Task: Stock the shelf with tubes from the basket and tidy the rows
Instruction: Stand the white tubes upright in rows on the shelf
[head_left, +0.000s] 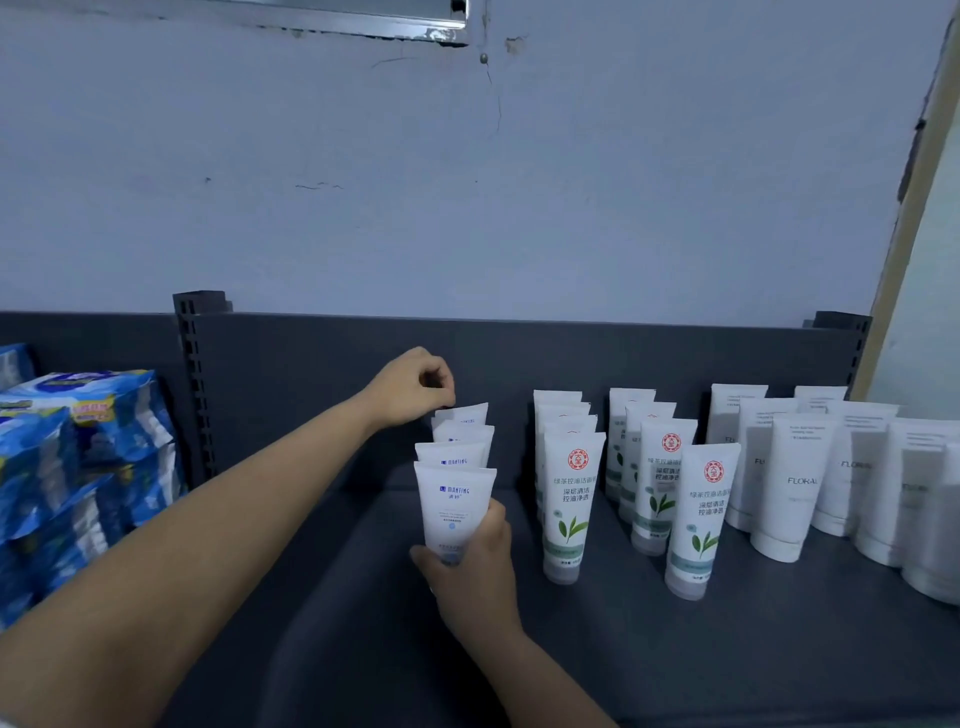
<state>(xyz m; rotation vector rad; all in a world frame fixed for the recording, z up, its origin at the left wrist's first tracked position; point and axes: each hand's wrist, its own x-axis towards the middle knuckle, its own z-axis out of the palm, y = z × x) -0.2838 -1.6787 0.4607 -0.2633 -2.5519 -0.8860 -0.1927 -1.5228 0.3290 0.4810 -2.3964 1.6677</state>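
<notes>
Head view: at frame centre the right hand (470, 569) is gripping the front Manting tube (453, 501) by its cap end on the dark shelf (675, 649); the left hand (413, 387), fingers curled, is seemingly pinching the rearmost tube (465, 414) above it.

Blue plastic packs (78, 441) are stacked at far left; the pale wall (467, 182) behind is cracked.
</notes>
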